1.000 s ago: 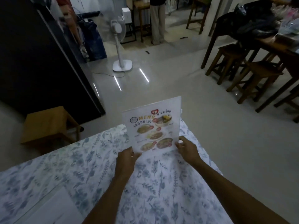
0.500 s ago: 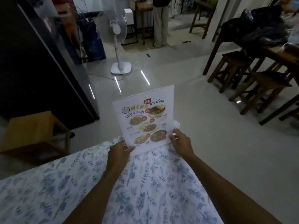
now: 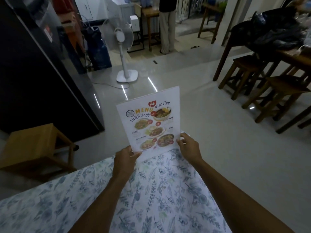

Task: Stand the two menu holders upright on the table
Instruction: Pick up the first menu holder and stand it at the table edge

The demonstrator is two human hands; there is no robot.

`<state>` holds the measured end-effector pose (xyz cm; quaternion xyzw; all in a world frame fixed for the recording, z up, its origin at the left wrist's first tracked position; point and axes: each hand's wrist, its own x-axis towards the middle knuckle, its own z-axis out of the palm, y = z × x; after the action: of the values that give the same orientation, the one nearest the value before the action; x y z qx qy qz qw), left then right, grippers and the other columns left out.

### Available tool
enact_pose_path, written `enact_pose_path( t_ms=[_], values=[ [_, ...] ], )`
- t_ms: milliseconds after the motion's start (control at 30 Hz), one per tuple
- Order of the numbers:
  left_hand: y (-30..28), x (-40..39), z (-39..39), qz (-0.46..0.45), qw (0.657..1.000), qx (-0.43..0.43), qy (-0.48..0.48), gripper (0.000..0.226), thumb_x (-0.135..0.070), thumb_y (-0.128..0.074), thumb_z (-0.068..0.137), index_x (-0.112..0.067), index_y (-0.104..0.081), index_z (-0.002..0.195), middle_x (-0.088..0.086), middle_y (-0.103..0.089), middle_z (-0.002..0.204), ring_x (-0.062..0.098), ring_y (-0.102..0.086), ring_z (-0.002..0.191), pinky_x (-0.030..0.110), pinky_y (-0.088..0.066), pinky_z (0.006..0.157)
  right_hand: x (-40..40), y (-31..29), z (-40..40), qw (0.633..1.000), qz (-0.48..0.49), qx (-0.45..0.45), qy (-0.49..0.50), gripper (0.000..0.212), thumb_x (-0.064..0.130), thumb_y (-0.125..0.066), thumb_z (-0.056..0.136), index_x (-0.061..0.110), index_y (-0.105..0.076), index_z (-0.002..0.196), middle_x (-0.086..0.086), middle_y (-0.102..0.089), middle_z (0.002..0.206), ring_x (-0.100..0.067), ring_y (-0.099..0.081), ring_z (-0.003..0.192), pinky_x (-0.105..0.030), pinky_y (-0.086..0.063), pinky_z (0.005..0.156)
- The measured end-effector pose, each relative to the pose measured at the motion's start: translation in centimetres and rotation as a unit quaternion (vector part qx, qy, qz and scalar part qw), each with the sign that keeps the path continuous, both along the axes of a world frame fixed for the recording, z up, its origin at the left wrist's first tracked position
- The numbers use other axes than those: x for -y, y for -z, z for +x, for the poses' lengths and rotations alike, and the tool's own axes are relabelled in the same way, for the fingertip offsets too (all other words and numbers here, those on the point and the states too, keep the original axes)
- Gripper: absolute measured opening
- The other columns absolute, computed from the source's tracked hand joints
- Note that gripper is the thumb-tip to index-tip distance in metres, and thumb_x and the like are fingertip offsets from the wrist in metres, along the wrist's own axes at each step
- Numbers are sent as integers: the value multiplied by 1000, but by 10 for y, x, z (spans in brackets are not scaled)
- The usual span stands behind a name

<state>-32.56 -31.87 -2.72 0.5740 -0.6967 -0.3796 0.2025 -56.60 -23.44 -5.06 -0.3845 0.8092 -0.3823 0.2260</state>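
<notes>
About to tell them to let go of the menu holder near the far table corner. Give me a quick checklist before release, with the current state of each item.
1. Left hand gripping the menu holder at its lower left corner: ok.
2. Right hand gripping its lower right edge: ok.
3. Holder upright, print facing the camera: ok, tilted slightly.
4. Base resting flat on the table: cannot tell, the hands and the sheet hide it.
5. Margin from the table's far edge: not ok, the holder sits right at the corner, floor just behind it.
6. Second holder in view: not ok, none visible.
</notes>
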Motion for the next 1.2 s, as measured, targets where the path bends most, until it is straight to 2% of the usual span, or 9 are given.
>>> enact_pose_path(
  t_ms=[133, 267, 433, 600, 667, 833, 967, 1200],
  values=[
    [5, 6, 1, 6, 1000, 17, -1, 24, -36, -73, 82, -14, -68, 85, 4, -71, 71, 20, -70, 66, 48, -61, 66, 5, 2, -1, 1000, 9, -3, 3, 19, 25, -54, 99, 15, -63, 113, -10, -73, 114, -25, -70, 100, -27, -49, 82],
    [6, 8, 0, 10, 1000, 9, 2, 24, -35, -73, 83, -13, -65, 85, 5, -70, 73, 21, -70, 68, 50, -61, 68, 6, 2, -2, 1000, 8, -8, 7, 20, 25, -53, 99, 14, -63, 113, -10, -72, 115, -26, -69, 102, -27, -49, 82],
    [5, 6, -2, 11, 1000, 11, -2, 27, -33, -72, 84, -10, -68, 98, 7, -73, 80, 23, -71, 72, 47, -62, 70, 5, 1, 0, 1000, 6, -1, 9, 21, 25, -52, 100, 14, -63, 115, -10, -71, 118, -26, -69, 103, -28, -49, 84],
    [-2, 3, -5, -5, 997, 71, 7, 35, -37, -67, 87, -11, -67, 110, 9, -74, 95, 26, -70, 82, 34, -56, 73, 6, -1, 1, 1000, 18, 3, 10, 24, 26, -50, 101, 15, -63, 118, -10, -71, 120, -26, -68, 106, -27, -47, 85],
    [-2, 2, -5, 1, 997, 72, 7, 38, -40, -65, 87, -14, -65, 114, 8, -74, 99, 27, -70, 85, 37, -58, 76, 6, -1, 1, 1000, 26, -3, 9, 24, 24, -49, 101, 14, -63, 117, -11, -71, 119, -28, -67, 106, -27, -46, 85],
    [1, -3, -1, 9, 995, 102, 2, 42, -54, -63, 83, -18, -56, 103, 7, -69, 104, 28, -67, 88, 45, -58, 77, 1, -1, 3, 998, 52, 0, 22, 33, 25, -54, 99, 11, -57, 129, -16, -69, 121, -32, -66, 108, -40, -51, 92],
    [-5, -15, 8, 7, 993, 121, 12, 62, -62, -57, 83, -16, -49, 125, 7, -60, 129, 30, -59, 113, 42, -51, 88, -11, -5, 10, 995, 97, 3, 29, 44, 30, -61, 94, 9, -49, 130, -20, -66, 123, -34, -65, 109, -44, -54, 90],
    [-30, -50, 54, -15, 984, 175, 6, 76, -70, -40, 86, -15, -43, 138, 9, -53, 140, 31, -54, 124, 47, -42, 103, -38, -24, 54, 988, 134, -63, -47, 38, 35, -63, 90, 13, -54, 119, -16, -68, 114, -32, -64, 102, -39, -53, 85]
  ],
)
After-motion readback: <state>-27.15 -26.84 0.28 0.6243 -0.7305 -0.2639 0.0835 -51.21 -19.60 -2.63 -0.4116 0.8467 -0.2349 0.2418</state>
